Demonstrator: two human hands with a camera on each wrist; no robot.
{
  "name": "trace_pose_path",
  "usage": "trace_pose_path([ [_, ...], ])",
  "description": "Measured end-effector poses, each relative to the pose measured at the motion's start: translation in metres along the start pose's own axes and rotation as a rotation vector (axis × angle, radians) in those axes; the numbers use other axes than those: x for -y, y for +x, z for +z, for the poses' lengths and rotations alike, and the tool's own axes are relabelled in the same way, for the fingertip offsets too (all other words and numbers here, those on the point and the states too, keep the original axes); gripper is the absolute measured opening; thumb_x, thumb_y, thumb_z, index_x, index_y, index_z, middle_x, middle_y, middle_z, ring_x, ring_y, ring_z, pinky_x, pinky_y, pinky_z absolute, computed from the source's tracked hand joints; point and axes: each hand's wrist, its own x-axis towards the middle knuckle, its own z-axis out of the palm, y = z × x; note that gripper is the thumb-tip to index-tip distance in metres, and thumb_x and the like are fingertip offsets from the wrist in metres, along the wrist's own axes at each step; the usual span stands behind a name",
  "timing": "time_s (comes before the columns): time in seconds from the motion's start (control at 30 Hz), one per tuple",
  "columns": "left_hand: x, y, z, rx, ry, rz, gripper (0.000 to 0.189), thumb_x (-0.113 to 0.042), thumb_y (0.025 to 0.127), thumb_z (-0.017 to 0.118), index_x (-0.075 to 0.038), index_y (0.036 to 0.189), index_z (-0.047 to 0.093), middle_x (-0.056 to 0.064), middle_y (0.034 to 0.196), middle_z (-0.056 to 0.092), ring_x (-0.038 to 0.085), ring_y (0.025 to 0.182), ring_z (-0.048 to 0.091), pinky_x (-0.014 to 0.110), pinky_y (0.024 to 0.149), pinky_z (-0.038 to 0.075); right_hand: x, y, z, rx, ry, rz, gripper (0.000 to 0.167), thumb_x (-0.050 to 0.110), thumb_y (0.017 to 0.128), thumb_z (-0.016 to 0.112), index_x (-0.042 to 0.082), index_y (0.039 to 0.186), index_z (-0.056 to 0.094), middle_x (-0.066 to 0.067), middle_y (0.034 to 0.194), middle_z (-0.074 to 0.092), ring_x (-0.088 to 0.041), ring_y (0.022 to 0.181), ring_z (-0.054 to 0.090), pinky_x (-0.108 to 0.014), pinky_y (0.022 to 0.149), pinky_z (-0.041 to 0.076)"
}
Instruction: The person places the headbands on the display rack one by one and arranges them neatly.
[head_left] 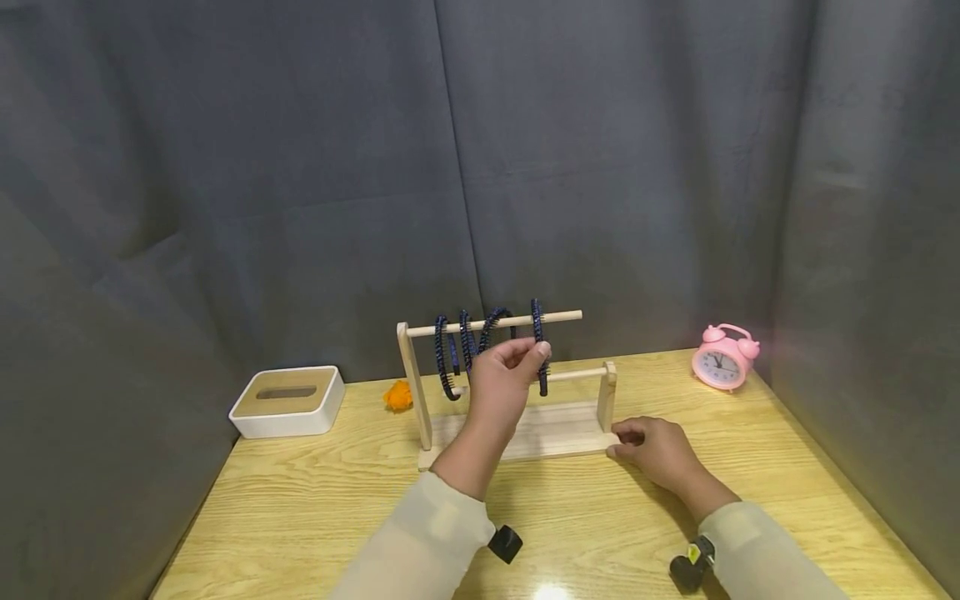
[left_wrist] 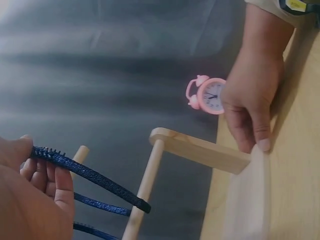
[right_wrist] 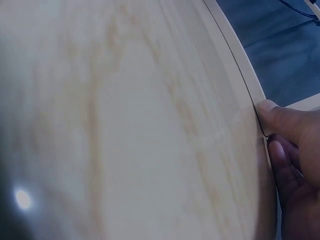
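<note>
A wooden rack with an upper and a lower rod stands on the table. Several dark blue toothed headbands hang over its upper rod. My left hand pinches the rightmost headband between thumb and fingers, near the upper rod's free end. In the left wrist view, the far tip of that headband overlaps the lower rod. At the rack's right base corner, my right hand grips the end of the base with thumb and fingers. The left hand partly hides the middle headbands.
A pink alarm clock stands at the back right. On the left sits a white tissue box with a wood-coloured top. An orange fluffy thing lies behind the rack's left post. Grey curtains enclose the table's back and sides.
</note>
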Motion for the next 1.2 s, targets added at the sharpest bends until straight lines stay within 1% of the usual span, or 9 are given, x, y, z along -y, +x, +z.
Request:
trace_pose_path([
  [0.07, 0.004, 0.0, 0.002, -0.01, -0.004, -0.004, 0.027, -0.032, 0.101, 0.081, -0.012, 0.12, 0.083, 0.003, 0.108, 0.082, 0.014, 0.091, 0.074, 0.041, 0.094, 0.065, -0.001, 0.0, 0.0, 0.0, -0.003, 0.002, 0.033, 0.021, 0.091, 0.091, 0.006, 0.119, 0.083, -0.006, 0.109, 0.081, -0.019, 0.098, 0.073, -0.04, 0.086, 0.062],
  [0.2, 0.009, 0.001, 0.006, -0.026, -0.005, 0.003, 0.027, -0.033, 0.101, 0.081, -0.013, 0.118, 0.084, 0.002, 0.106, 0.082, 0.012, 0.089, 0.074, 0.033, 0.087, 0.064, -0.001, 0.0, 0.0, 0.0, -0.004, 0.008, 0.033, 0.021, 0.091, 0.091, 0.006, 0.119, 0.083, -0.006, 0.109, 0.081, -0.019, 0.098, 0.073, -0.04, 0.086, 0.062],
  [0.3, 0.012, 0.002, 0.009, -0.028, -0.004, 0.009, 0.026, -0.032, 0.103, 0.08, -0.012, 0.118, 0.084, 0.001, 0.106, 0.083, 0.012, 0.088, 0.074, 0.03, 0.084, 0.062, 0.0, 0.0, 0.0, -0.001, 0.0, 0.009, 0.033, 0.021, 0.091, 0.091, 0.006, 0.119, 0.083, -0.007, 0.109, 0.081, -0.019, 0.099, 0.073, -0.04, 0.087, 0.062],
  [0.47, 0.018, 0.005, 0.011, -0.034, -0.008, -0.002, 0.028, -0.03, 0.103, 0.079, -0.011, 0.123, 0.082, 0.002, 0.108, 0.083, 0.012, 0.09, 0.074, 0.03, 0.086, 0.063, 0.0, -0.001, -0.001, -0.001, 0.008, 0.009, 0.034, 0.021, 0.09, 0.091, 0.006, 0.119, 0.083, -0.008, 0.111, 0.081, -0.021, 0.1, 0.074, -0.042, 0.088, 0.063],
  [0.63, 0.024, 0.01, 0.011, -0.045, -0.016, -0.008, 0.028, -0.029, 0.103, 0.079, -0.01, 0.123, 0.082, 0.003, 0.11, 0.083, 0.013, 0.092, 0.075, 0.033, 0.089, 0.065, -0.001, -0.001, 0.0, 0.0, 0.01, 0.015, 0.034, 0.022, 0.091, 0.091, 0.007, 0.12, 0.083, -0.007, 0.111, 0.081, -0.021, 0.101, 0.074, -0.043, 0.089, 0.063],
  [0.77, 0.027, 0.014, 0.011, -0.048, -0.014, -0.016, 0.027, -0.03, 0.104, 0.079, -0.01, 0.123, 0.082, 0.002, 0.11, 0.083, 0.014, 0.093, 0.075, 0.03, 0.086, 0.064, -0.001, -0.001, 0.0, 0.004, 0.017, 0.024, 0.034, 0.022, 0.091, 0.091, 0.007, 0.12, 0.083, -0.008, 0.113, 0.081, -0.021, 0.102, 0.074, -0.044, 0.09, 0.064],
  [0.87, 0.027, 0.016, 0.011, -0.046, -0.016, -0.026, 0.026, -0.029, 0.104, 0.079, -0.011, 0.122, 0.081, 0.003, 0.11, 0.083, 0.014, 0.093, 0.074, 0.029, 0.084, 0.063, 0.0, -0.001, -0.001, 0.006, 0.02, 0.027, 0.034, 0.022, 0.091, 0.091, 0.007, 0.12, 0.083, -0.008, 0.113, 0.081, -0.022, 0.103, 0.074, -0.045, 0.091, 0.064],
  [1.0, 0.026, 0.018, 0.013, -0.045, -0.02, -0.029, 0.024, -0.027, 0.104, 0.078, -0.011, 0.121, 0.081, 0.002, 0.11, 0.083, 0.015, 0.096, 0.075, 0.033, 0.089, 0.065, 0.001, -0.001, -0.001, 0.003, 0.021, 0.023, 0.033, 0.022, 0.091, 0.091, 0.007, 0.12, 0.083, -0.008, 0.113, 0.081, -0.021, 0.102, 0.074, -0.043, 0.09, 0.063],
  [1.2, 0.026, 0.021, 0.015, -0.045, -0.012, -0.03, 0.023, -0.029, 0.105, 0.077, -0.012, 0.119, 0.082, 0.001, 0.109, 0.083, 0.015, 0.102, 0.075, 0.032, 0.09, 0.064, 0.001, -0.002, -0.002, -0.006, 0.025, 0.017, 0.034, 0.022, 0.09, 0.092, 0.006, 0.118, 0.084, -0.009, 0.112, 0.081, -0.021, 0.1, 0.074, -0.041, 0.088, 0.064],
])
